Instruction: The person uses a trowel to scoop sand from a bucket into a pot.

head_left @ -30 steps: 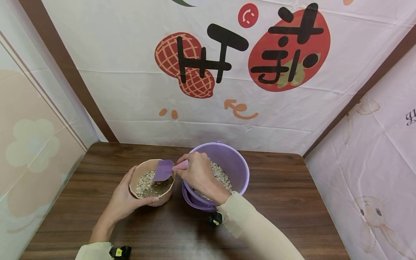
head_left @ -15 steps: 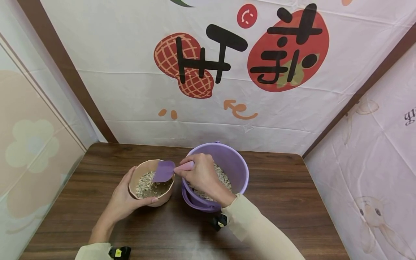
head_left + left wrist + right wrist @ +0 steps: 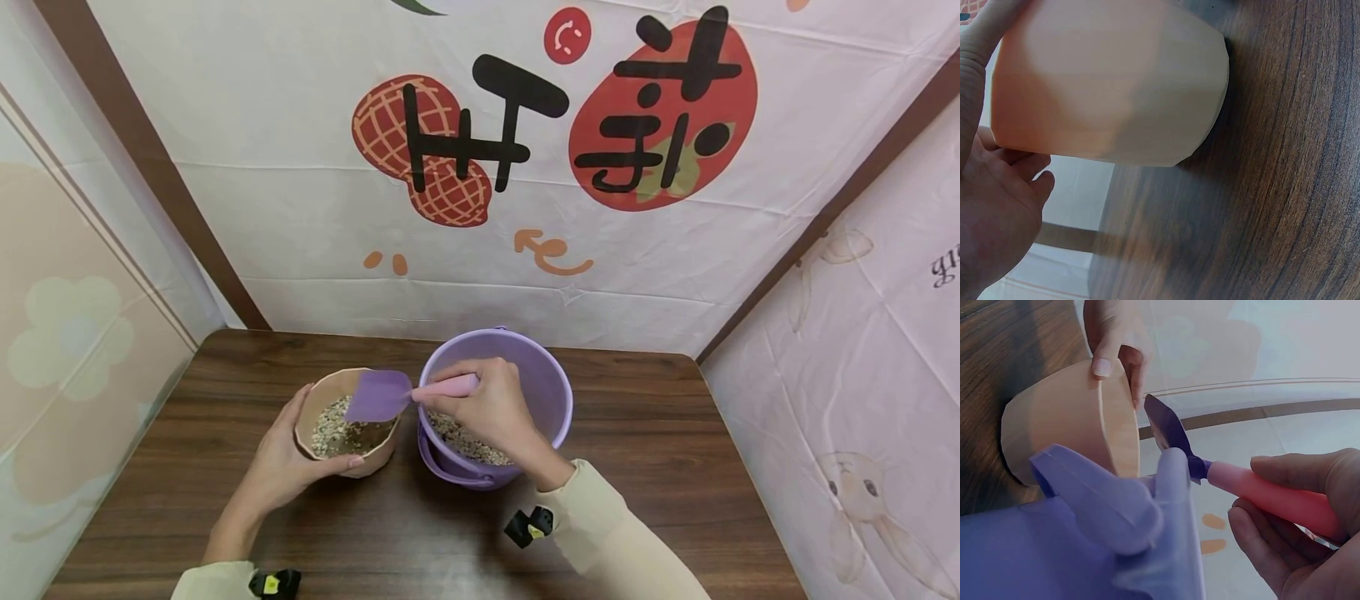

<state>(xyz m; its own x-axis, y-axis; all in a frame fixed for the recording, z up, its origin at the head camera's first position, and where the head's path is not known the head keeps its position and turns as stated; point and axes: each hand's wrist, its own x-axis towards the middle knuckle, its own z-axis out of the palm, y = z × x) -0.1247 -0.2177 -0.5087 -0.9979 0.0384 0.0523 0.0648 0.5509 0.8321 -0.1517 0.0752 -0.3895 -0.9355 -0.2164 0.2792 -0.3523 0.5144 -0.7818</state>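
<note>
My left hand (image 3: 285,462) grips a beige flowerpot (image 3: 372,463) from its near left side, thumb along the near rim and fingers round the far side. Pale granular mix (image 3: 330,432) covers part of the pot's bottom. By its pink handle (image 3: 450,387), my right hand (image 3: 495,408) holds a small purple trowel (image 3: 378,397) over the right part of the pot, blade tilted. In the right wrist view the trowel (image 3: 1169,428) lies close to the bucket rim; whether they touch I cannot tell. Under the right hand stands a purple bucket (image 3: 551,375) with more mix (image 3: 468,443) inside.
The bucket's handle (image 3: 450,477) hangs down on its near left side. Pot and bucket stand close together on a brown wooden table (image 3: 645,433). A printed white cloth (image 3: 300,217) hangs behind the table's far edge, with cloths at both sides.
My right hand has shifted right over the bucket, so more of the pink handle shows. The trowel's blade stays over the pot, turned a little flatter. My left hand and the pot have hardly moved.
</note>
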